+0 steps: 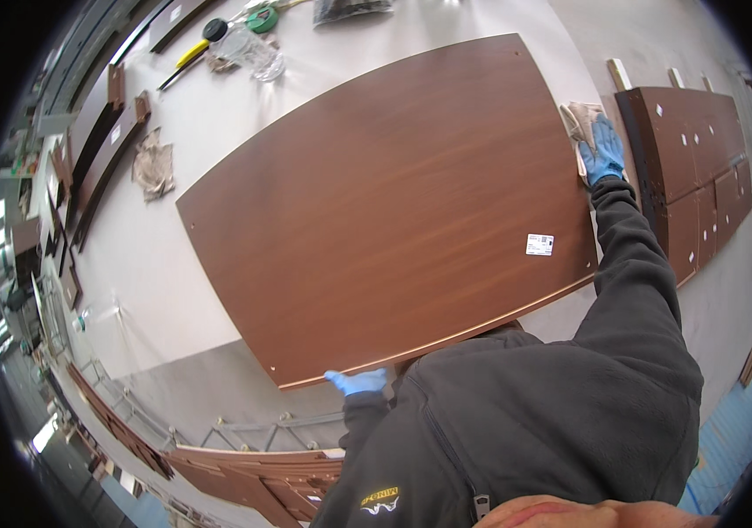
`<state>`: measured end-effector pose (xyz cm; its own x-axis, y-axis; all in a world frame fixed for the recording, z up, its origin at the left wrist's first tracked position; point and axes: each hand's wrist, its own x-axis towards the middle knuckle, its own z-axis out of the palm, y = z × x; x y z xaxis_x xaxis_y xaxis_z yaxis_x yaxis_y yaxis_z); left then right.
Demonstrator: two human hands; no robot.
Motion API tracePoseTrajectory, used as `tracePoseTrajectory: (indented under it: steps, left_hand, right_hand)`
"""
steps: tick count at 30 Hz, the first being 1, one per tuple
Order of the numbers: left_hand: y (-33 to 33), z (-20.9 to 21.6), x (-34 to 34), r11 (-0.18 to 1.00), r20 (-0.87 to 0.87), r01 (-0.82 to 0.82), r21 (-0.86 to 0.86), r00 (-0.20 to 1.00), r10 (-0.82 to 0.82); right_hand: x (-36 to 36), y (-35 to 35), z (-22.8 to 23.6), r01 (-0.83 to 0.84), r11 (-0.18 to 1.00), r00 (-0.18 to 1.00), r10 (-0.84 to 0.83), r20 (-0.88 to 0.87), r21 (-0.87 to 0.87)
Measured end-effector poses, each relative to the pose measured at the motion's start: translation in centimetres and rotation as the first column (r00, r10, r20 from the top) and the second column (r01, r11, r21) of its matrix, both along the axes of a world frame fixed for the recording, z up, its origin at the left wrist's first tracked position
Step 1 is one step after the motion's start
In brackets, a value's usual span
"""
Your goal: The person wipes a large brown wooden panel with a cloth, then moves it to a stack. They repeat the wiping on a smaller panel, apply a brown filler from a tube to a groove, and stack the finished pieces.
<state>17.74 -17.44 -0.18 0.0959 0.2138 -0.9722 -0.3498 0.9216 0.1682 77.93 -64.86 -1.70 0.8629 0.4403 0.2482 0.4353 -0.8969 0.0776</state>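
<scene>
A large brown wood-grain panel with one curved long edge and a small white label lies on the white table in front of me. My right hand, in a blue glove, reaches far out along the panel's right edge. It is closed on a crumpled beige cloth, which is pressed against that edge. At the near left corner my left hand, also blue-gloved, grips the panel's near edge. Some of its fingers are hidden.
A clear bottle with a black cap, a green tape roll and a yellow-handled tool lie beyond the panel. Another cloth and curved brown pieces lie left. More brown panels are stacked at right.
</scene>
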Motion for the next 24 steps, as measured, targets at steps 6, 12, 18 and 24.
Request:
tracePoseTrajectory:
  steps: [6, 12, 18, 24]
  left_hand:
    - [-0.6, -4.9, -2.5, 0.998, 0.034, -0.057, 0.023, 0.998, 0.056]
    - [-1.9, -8.7, -4.4, -0.573, -0.698, 0.646, -0.504, -0.695, -0.17]
    - [-1.0, -0.9, 5.9, -0.598, -0.067, 0.044, -0.8, -0.998, 0.016]
    - [-0.9, 1.2, 7.9, -0.621, -0.072, 0.006, -0.784, -0.994, 0.082]
  right_hand:
    - [3.6, 2.8, 0.5, 0.227, 0.973, 0.973, -0.224, -0.063, 0.042]
    - [6.2, 11.4, 4.5, 0.013, 0.998, 0.994, -0.007, 0.106, -0.056]
    - [8.9, 29.9, 4.4, -0.496, 0.858, 0.864, 0.473, 0.171, 0.134]
    - [9.8, 42.5, 6.5, -0.549, 0.829, 0.835, 0.548, 0.044, 0.108]
